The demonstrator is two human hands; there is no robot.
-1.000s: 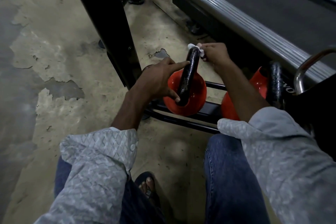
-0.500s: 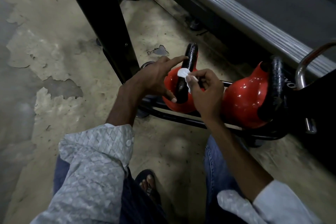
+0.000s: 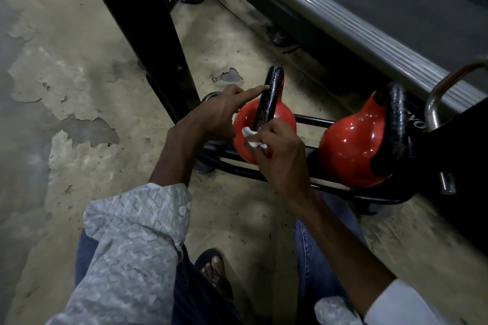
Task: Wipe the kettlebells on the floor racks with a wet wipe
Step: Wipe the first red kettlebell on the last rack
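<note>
The left hand (image 3: 216, 117) is laid, index finger straight, against the black handle (image 3: 270, 95) of the red kettlebell (image 3: 286, 119), while the wet wipe (image 3: 250, 137), pinched in the curled fingers of the right hand (image 3: 281, 158), is now brought down from the handle's top to its base, so the second kettlebell (image 3: 351, 145), right of those fingers, is judged next.

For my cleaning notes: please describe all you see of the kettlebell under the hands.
The kettlebell has a glossy red round body and a rough black handle pointing up. It sits at one end of the black floor rack. The left hand steadies it, forefinger on the handle; the right hand presses a crumpled white wipe on its body.
</note>
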